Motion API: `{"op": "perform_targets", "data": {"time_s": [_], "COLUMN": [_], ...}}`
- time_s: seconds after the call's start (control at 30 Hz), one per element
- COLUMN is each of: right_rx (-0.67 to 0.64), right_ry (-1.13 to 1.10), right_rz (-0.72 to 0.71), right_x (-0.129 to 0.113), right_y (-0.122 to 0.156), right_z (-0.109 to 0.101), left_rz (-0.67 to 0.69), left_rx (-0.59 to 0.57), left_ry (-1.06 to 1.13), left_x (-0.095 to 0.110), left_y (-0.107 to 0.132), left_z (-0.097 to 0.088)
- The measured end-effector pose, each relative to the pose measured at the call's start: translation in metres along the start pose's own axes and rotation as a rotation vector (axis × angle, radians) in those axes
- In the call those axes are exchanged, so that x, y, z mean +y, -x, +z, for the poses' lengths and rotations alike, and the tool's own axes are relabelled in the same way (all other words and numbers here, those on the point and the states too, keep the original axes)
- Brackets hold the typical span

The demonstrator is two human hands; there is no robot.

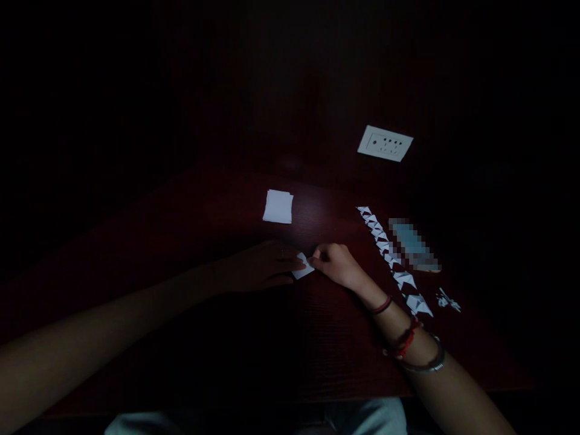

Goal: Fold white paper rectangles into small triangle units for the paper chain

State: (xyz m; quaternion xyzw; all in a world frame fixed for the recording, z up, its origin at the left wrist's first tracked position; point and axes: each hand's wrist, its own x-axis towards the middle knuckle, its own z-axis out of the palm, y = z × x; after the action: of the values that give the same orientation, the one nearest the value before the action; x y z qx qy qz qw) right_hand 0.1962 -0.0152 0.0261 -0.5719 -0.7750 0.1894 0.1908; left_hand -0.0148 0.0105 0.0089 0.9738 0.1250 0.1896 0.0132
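Head view, dim as it was: what lay between the hands?

One small white paper piece, flat and creased into an angular shape with sharp corners, on the dark reddish wood-grain desk, near its middle.

And the fingers?

On the left hand the fingers were stretched out and loose, their tips resting on the piece's left edge. On the right hand the fingers were pinched closed on its right corner. Red cord bracelets and a metal bangle sat on that wrist.

Anything else of paper?

A neat stack of paper squares lay beyond the hands, matte white. To the right ran a chain of folded paper triangles, pointed and overlapping, with tiny scraps beside its near end.

And the hard white rectangle?

A glossy socket plate, farther back.
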Motion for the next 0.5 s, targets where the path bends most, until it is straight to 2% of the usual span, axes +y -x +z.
{"op": "perform_targets", "data": {"time_s": [0.2, 0.33, 0.5], "right_rx": [-0.008, -0.003, -0.012], "right_ry": [0.015, 0.020, 0.046], "right_rz": [0.015, 0.010, -0.002], "right_x": [-0.0010, -0.0007, -0.0005], "right_y": [-0.0008, -0.0015, -0.0023], "right_z": [-0.0016, -0.0009, -0.0002], "left_rz": [-0.038, -0.048, -0.068], "left_rx": [-0.011, -0.050, -0.039], "left_ry": [0.082, 0.091, 0.090], "left_x": [0.0005, 0.0011, 0.0012], "left_y": [-0.0005, -0.0019, -0.0028], "left_z": [-0.0022, -0.0048, -0.0041]}}
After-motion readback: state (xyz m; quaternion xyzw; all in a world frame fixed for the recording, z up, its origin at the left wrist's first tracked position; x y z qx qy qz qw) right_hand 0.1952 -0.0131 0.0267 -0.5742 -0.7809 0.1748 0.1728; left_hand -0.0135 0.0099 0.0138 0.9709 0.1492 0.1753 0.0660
